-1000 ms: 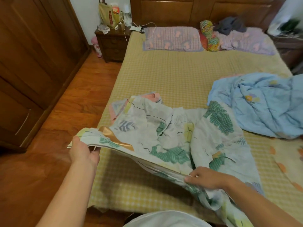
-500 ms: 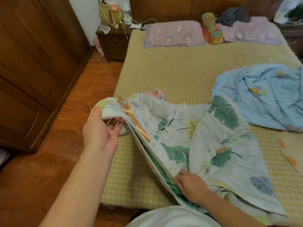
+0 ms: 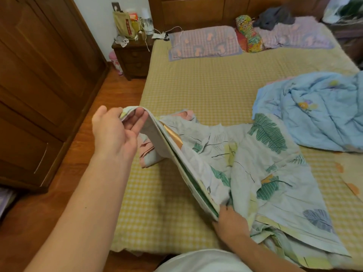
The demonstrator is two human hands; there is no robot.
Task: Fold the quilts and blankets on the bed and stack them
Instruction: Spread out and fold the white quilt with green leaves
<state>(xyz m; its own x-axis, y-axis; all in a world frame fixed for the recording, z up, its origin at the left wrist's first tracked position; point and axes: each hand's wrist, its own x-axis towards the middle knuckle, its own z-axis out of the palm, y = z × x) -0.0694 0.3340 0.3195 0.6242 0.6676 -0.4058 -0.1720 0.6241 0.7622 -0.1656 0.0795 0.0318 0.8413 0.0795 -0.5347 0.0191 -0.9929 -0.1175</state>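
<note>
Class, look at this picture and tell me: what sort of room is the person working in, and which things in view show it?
Most likely a bedroom in a home. A wide bed with pillows at its wooden headboard fills the view, a cluttered bedside cabinet stands beside it, and a wooden wardrobe lines the wall.

Left grip [image 3: 115, 130] raised, pinching; right grip [image 3: 229, 222] low, fingers curled.

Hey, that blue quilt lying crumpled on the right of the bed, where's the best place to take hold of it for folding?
Probably by its near-left edge: the blue quilt lies bunched, and that hem runs fairly straight beside the leaf-print quilt. Come from the foot side, one grip near each end of that hem. Its true corners are not visible, so feel along the hem for them. Both the left hand and right hand hold the leaf-print quilt now.
</note>
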